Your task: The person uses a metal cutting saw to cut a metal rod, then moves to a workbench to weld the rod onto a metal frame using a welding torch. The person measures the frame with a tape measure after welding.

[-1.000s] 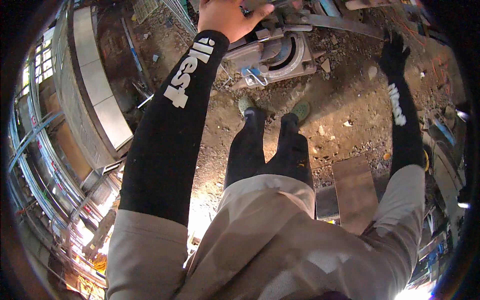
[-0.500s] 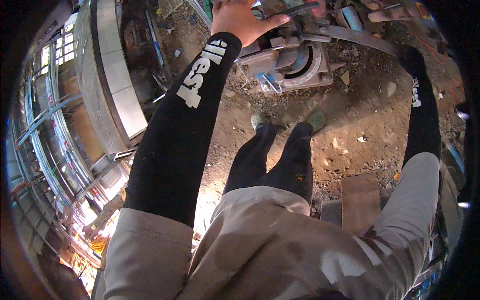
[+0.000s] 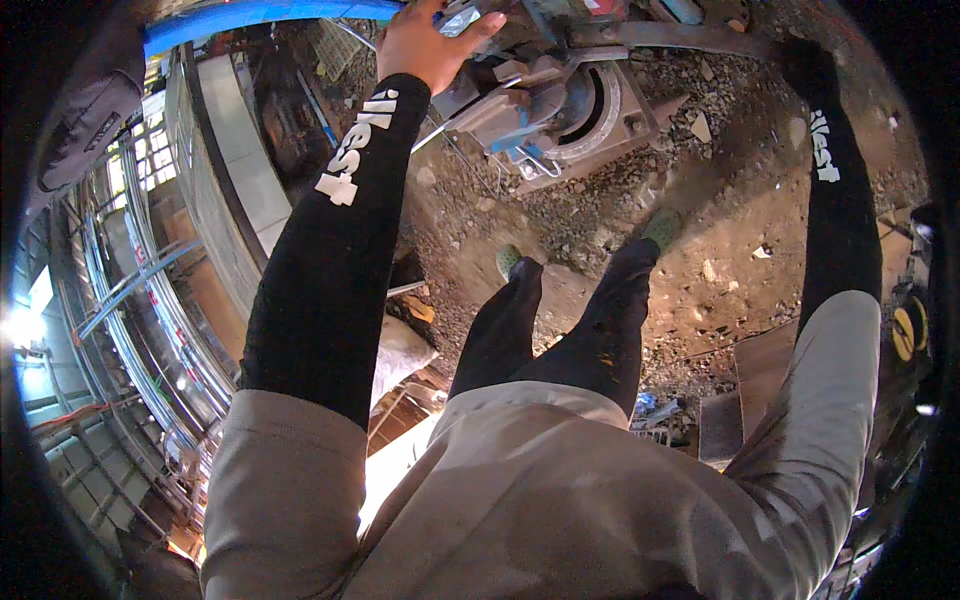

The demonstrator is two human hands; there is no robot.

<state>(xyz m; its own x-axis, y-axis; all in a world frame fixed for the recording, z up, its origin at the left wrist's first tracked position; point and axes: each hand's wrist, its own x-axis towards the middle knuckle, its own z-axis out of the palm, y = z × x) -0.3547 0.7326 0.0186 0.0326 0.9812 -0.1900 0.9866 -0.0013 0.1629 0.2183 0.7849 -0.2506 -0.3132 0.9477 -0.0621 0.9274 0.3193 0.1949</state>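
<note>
While the right hand [image 3: 806, 65] showed spread fingers a second ago, it is now a compact dark shape at the outer end of the long flat bar [image 3: 690, 38], which suggests that end is being steadied. The bar runs rightward from the saw-like machine [image 3: 632, 125] on the dirt floor [image 3: 720, 235]. Well apart from it, the left hand [image 3: 418, 50] sits by the machine's left side, thumb out. Shadow and the view's edge hide the fingers, so I can't tell whether either hand is closed on anything. Those green shoes [image 3: 661, 228] stand wider now.
</note>
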